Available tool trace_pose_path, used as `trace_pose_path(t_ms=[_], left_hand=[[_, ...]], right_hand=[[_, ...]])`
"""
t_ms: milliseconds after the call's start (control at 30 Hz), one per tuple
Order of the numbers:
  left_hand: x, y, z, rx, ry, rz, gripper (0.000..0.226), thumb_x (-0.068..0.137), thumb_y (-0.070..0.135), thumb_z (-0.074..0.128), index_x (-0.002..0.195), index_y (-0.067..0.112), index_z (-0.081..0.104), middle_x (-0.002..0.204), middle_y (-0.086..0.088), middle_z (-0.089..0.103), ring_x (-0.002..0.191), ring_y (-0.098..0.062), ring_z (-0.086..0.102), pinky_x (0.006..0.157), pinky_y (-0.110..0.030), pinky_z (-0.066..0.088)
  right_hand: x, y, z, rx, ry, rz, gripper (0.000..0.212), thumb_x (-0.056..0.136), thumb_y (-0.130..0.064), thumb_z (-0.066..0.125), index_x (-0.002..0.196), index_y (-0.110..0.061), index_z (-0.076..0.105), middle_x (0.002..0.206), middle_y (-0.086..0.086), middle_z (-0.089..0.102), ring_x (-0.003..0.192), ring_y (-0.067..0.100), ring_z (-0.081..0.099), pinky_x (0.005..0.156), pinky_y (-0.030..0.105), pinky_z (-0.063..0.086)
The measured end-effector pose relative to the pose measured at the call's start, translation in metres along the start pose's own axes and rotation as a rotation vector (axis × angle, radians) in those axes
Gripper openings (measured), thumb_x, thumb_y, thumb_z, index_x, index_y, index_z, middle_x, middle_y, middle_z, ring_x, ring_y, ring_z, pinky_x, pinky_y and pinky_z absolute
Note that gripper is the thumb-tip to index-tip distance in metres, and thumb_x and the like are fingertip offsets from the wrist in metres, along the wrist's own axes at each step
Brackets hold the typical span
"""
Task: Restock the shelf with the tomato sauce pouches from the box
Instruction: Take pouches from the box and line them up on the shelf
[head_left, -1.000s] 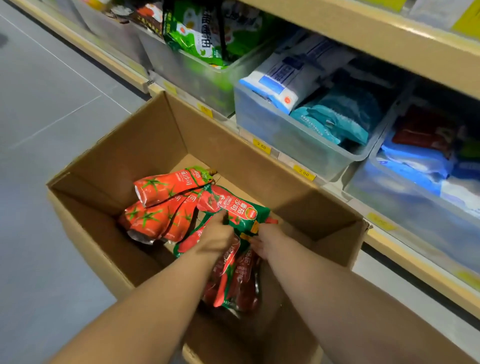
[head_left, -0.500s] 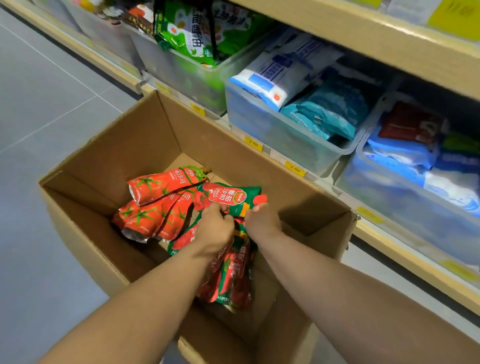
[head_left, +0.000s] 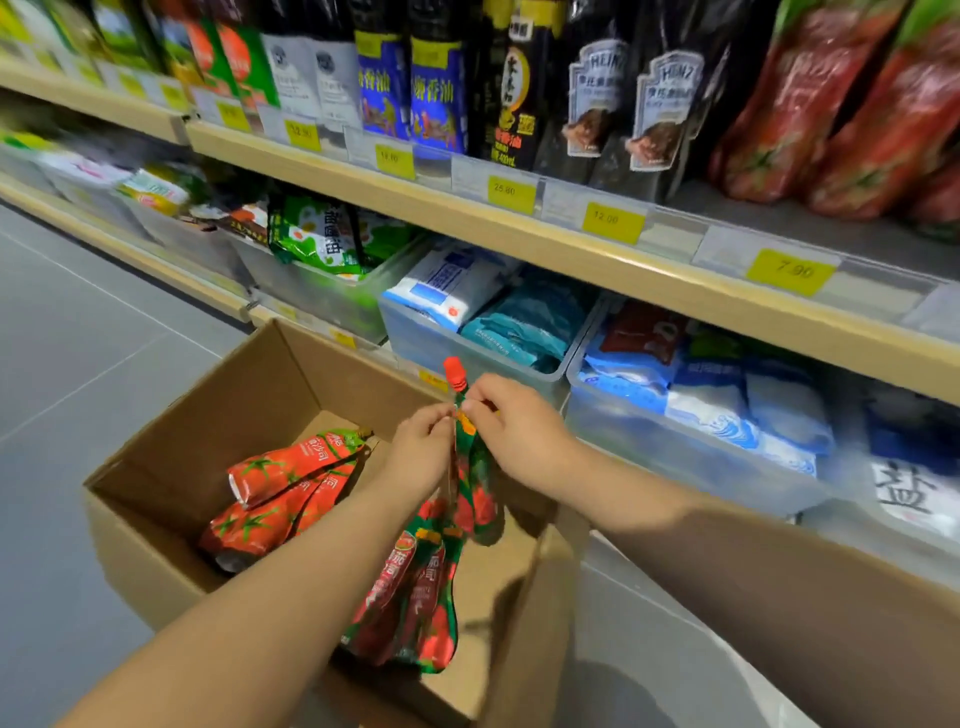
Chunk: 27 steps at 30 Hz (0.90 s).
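Note:
An open cardboard box (head_left: 171, 462) stands on the floor below the shelves. Both hands are raised above it, pinching the tops of a bunch of red-and-green tomato sauce pouches (head_left: 415, 587) that hang down over the box. My left hand (head_left: 423, 449) grips on the left, my right hand (head_left: 511, 423) on the right, just below a red cap (head_left: 453, 373). More tomato sauce pouches (head_left: 285, 483) lie in the box at the left. Red tomato pouches (head_left: 852, 109) stand on the upper shelf at far right.
The upper shelf (head_left: 519, 228) carries dark sauce bottles and pouches with yellow price tags along its edge. Below it, clear plastic bins (head_left: 675, 447) hold blue, white and green packets. Grey tiled floor (head_left: 78, 322) stretches to the left of the box.
Both hands have lifted the bunch of pouches up out of the box. The view has tilted upward, showing the upper shelf.

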<state>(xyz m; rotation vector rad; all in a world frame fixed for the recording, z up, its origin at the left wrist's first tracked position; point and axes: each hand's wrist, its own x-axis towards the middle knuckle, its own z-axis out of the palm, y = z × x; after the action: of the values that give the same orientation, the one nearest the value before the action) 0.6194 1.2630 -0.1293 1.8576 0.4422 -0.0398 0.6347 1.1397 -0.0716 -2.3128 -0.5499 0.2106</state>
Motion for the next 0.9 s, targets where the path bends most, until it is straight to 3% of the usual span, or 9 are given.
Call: trace_pose_path(t_ms=[67, 200, 333, 400, 500, 633, 767, 833, 900], left_hand=[[-0.004, 0.028, 0.004, -0.022, -0.034, 0.070, 0.031, 0.094, 0.015, 0.042, 0.081, 0.038, 0.060, 0.086, 0.002, 0.062, 0.087, -0.021, 0.057, 0.081, -0.031, 0.044], [-0.011, 0.081, 0.010, -0.074, -0.125, 0.181, 0.019, 0.097, 0.019, 0.039, 0.093, 0.025, 0.057, 0.087, 0.003, 0.057, 0.073, -0.002, 0.056, 0.062, -0.012, 0.046], [-0.022, 0.129, 0.033, -0.123, -0.279, 0.240, 0.024, 0.097, 0.025, 0.039, 0.084, 0.026, 0.059, 0.090, -0.004, 0.062, 0.090, -0.020, 0.057, 0.086, -0.033, 0.045], [-0.027, 0.148, 0.048, -0.157, -0.332, 0.239, 0.027, 0.092, 0.032, 0.044, 0.074, 0.026, 0.062, 0.086, -0.008, 0.062, 0.083, -0.020, 0.055, 0.081, -0.034, 0.042], [-0.038, 0.175, 0.071, -0.181, -0.375, 0.227, 0.028, 0.091, 0.036, 0.047, 0.071, 0.024, 0.063, 0.068, 0.003, 0.064, 0.063, -0.013, 0.057, 0.060, -0.018, 0.046], [-0.049, 0.203, 0.099, -0.169, -0.459, 0.245, 0.021, 0.094, 0.028, 0.049, 0.077, 0.021, 0.058, 0.072, -0.004, 0.058, 0.067, -0.016, 0.053, 0.062, -0.020, 0.046], [-0.060, 0.231, 0.136, -0.167, -0.422, 0.285, 0.024, 0.093, 0.023, 0.050, 0.072, 0.021, 0.059, 0.053, 0.012, 0.060, 0.054, -0.006, 0.052, 0.051, -0.019, 0.041], [-0.065, 0.245, 0.156, -0.177, -0.407, 0.309, 0.020, 0.093, 0.020, 0.049, 0.076, 0.020, 0.059, 0.055, 0.010, 0.061, 0.048, -0.001, 0.053, 0.045, -0.015, 0.039], [-0.068, 0.255, 0.171, -0.243, -0.423, 0.279, 0.019, 0.094, 0.017, 0.047, 0.078, 0.017, 0.057, 0.045, 0.010, 0.058, 0.036, 0.002, 0.048, 0.037, -0.010, 0.035]], right_hand=[[-0.008, -0.004, -0.027, 0.035, 0.025, -0.003, 0.028, 0.096, -0.021, 0.042, 0.069, -0.029, 0.038, 0.076, -0.008, 0.046, 0.083, 0.018, 0.046, 0.070, 0.031, 0.034], [-0.023, -0.011, -0.085, 0.145, 0.203, -0.054, 0.025, 0.096, -0.016, 0.042, 0.072, -0.022, 0.042, 0.074, -0.008, 0.043, 0.077, 0.014, 0.043, 0.065, 0.026, 0.029], [-0.037, -0.016, -0.141, 0.270, 0.338, -0.047, 0.028, 0.097, -0.020, 0.040, 0.070, -0.027, 0.042, 0.069, -0.009, 0.042, 0.065, 0.008, 0.039, 0.060, 0.022, 0.032], [-0.045, -0.014, -0.167, 0.275, 0.393, -0.049, 0.026, 0.097, -0.019, 0.040, 0.072, -0.022, 0.044, 0.070, -0.008, 0.042, 0.069, 0.010, 0.041, 0.062, 0.025, 0.031], [-0.058, -0.005, -0.208, 0.256, 0.500, -0.030, 0.024, 0.095, -0.017, 0.042, 0.072, -0.021, 0.045, 0.072, -0.010, 0.043, 0.069, 0.006, 0.042, 0.061, 0.021, 0.032], [-0.074, 0.014, -0.252, 0.233, 0.626, 0.065, 0.021, 0.096, -0.022, 0.042, 0.076, -0.019, 0.048, 0.075, -0.013, 0.045, 0.070, 0.002, 0.043, 0.061, 0.012, 0.036], [-0.096, 0.040, -0.286, 0.367, 0.741, 0.192, 0.021, 0.095, -0.028, 0.043, 0.088, -0.012, 0.055, 0.086, 0.004, 0.056, 0.083, 0.018, 0.052, 0.076, 0.037, 0.045], [-0.109, 0.052, -0.300, 0.594, 0.710, 0.239, 0.024, 0.095, -0.029, 0.044, 0.093, -0.011, 0.059, 0.090, 0.010, 0.062, 0.083, 0.021, 0.060, 0.075, 0.036, 0.052], [-0.123, 0.062, -0.303, 0.751, 0.532, 0.304, 0.027, 0.095, -0.033, 0.045, 0.086, -0.012, 0.058, 0.075, 0.007, 0.060, 0.066, 0.016, 0.059, 0.059, 0.026, 0.054]])
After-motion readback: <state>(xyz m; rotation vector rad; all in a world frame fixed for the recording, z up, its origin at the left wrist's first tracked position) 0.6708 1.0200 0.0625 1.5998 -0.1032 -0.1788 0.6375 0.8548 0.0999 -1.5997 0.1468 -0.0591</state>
